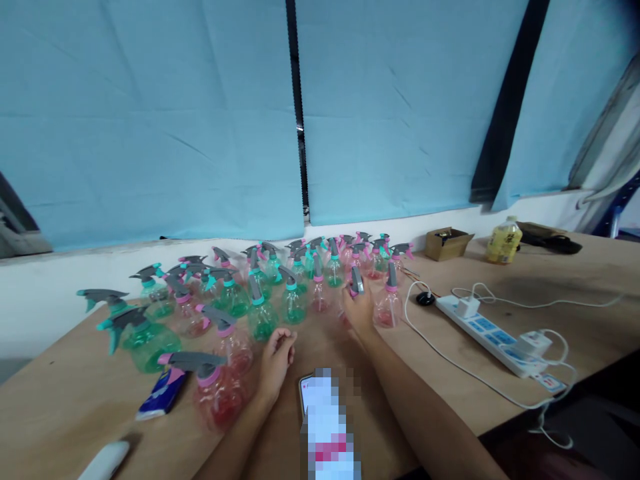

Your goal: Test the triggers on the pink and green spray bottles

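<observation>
My right hand (359,308) is wrapped around the neck of a spray bottle (356,280) with a grey head and a pink collar. The fingers hide most of its clear pink body, which stands among the others. My left hand (278,353) rests near the table's middle, its fingers curled in and nothing showing in them. Just behind it stands a green spray bottle (263,320). A pink spray bottle (388,305) is right of my right hand, and another pink spray bottle (220,393) stands left of my left forearm. Between my forearms lies a phone (306,393), its screen pixelated.
Several more spray bottles, such as a green one (153,343), crowd the table's left and back. To the right lie a white power strip (485,328) with plugs and cables, a cardboard box (447,245) and a yellow drink bottle (504,241). A blue packet (163,392) lies at left.
</observation>
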Tool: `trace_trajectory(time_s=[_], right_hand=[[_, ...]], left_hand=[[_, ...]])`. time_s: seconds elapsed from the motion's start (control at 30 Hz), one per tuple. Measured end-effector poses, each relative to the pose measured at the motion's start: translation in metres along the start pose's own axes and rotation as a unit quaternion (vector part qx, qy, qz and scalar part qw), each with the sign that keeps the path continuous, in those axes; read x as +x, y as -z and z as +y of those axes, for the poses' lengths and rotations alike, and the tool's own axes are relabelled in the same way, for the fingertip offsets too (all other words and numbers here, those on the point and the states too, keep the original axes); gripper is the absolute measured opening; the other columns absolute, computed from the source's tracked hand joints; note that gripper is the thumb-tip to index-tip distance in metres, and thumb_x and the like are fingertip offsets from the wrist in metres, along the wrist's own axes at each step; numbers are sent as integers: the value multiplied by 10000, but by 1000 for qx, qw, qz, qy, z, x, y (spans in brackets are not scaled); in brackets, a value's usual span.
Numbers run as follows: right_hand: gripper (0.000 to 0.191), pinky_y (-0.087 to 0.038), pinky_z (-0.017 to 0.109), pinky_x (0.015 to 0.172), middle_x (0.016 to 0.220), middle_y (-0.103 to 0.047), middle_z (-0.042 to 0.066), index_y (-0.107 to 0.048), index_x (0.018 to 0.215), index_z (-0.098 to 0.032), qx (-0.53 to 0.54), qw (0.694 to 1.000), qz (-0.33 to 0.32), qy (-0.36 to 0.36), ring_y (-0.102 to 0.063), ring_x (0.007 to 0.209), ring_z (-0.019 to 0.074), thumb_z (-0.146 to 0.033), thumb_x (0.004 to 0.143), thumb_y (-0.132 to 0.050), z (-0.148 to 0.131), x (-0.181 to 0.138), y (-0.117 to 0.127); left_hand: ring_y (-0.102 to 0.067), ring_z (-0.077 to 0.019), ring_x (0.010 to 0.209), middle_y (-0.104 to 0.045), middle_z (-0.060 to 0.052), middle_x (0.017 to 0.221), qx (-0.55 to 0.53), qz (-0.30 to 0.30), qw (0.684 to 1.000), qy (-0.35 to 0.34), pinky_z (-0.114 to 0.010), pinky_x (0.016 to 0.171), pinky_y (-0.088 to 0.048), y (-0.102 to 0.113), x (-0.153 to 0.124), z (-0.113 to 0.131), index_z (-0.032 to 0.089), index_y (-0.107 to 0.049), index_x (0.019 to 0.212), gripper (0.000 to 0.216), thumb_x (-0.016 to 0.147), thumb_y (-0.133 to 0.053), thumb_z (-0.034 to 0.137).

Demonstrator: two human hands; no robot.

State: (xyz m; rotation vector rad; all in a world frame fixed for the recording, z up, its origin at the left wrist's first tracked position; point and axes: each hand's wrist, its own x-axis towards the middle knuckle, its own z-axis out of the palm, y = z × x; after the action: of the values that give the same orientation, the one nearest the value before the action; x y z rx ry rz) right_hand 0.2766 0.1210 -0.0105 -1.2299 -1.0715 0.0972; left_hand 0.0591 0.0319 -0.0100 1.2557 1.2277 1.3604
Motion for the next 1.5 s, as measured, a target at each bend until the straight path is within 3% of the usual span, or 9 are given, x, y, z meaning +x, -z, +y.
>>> trace_trajectory(time_s=[0.17,0.37,0.53,0.77,1.0,1.17,1.5], right_hand=[[434,-484,416,888,1148,-628,142,-476,1293,-177,-41,995,-9,89,-605,1008,263,-289,875,-517,10,-1,-3],[509,-444,493,959,1244,-534,202,-409,1348,-121,-109,983,-29,142,-535,1137,318,-328,893,-505,19,-3,-3],[592,-434,509,950,1255,-472,213,-383,1354,-101,-138,980,-49,132,-507,1125,331,-309,829,-560,25,-5,-5],[608,-374,586,981,1228,-485,184,-421,1338,-141,-175,979,-12,100,-450,1151,381,-317,784,-601,26,-4,-6],[569,-403,496,1041,1317,-530,186,-374,1399,-136,-84,990,-45,102,-494,1234,314,-227,852,-505,30,-2,-4],[589,-442,490,1012,1279,-576,186,-355,1416,-150,-61,994,-74,62,-539,1215,307,-240,852,-502,36,-2,-4],[522,-391,485,1070,1277,-569,178,-446,1318,-162,7,992,-100,74,-464,1309,321,-215,805,-522,45,-5,-5]], left_hand=[[-401,-75,436,-456,100,532,-1,1,1000,-4,-167,428,-266,-1,0,0,226,-485,777,257,780,-641,430],[-403,-75,429,-459,98,532,3,-3,1000,-2,-170,422,-263,0,0,1,225,-483,774,259,781,-638,433],[-401,-75,434,-462,100,533,1,-4,1000,-1,-167,428,-263,0,0,0,227,-482,776,266,781,-641,441],[-411,-75,427,-465,100,530,-1,1,1000,6,-173,426,-270,-1,0,0,228,-489,760,291,755,-658,466],[-415,-74,428,-463,95,540,0,-2,1000,3,-173,423,-274,-1,0,1,225,-483,743,278,756,-651,447],[-417,-76,431,-464,97,536,-1,1,1000,4,-170,424,-267,-1,-1,2,228,-478,749,284,751,-652,453],[-414,-78,443,-461,95,545,5,-5,1000,5,-168,426,-272,-1,-1,1,230,-490,780,283,759,-643,467]])
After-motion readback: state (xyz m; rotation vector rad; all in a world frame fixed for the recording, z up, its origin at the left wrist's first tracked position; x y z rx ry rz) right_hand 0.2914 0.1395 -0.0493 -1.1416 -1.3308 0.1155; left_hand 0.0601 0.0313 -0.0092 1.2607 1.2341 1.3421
